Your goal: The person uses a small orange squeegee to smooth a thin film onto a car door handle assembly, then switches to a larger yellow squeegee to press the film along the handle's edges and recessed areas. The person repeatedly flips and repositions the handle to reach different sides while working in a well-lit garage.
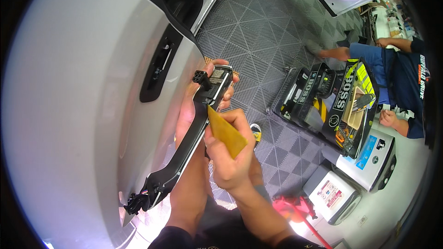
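At centre, the left hand (194, 106) has its grip closed around a long black plastic car door handle (184, 143), beside the silver car door (69, 110) at nine o'clock; the right hand (230, 157) pinches a yellow wedge-shaped plastic scraper (226, 133) against the handle; a black toolbox (337, 106) sits at three o'clock on the grey tiled floor (263, 32).

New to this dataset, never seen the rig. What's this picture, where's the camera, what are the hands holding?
There is no robot here. A person wears a fisheye camera on the head, looking down at their own two bare hands; straight lines bend near the rim. The left hand holds a long black car door handle, removed from the white car door, whose handle recess is empty. The right hand presses a yellow plastic wedge against the handle. Below is a grey tiled floor with a black tool box. Another person sits at the right.
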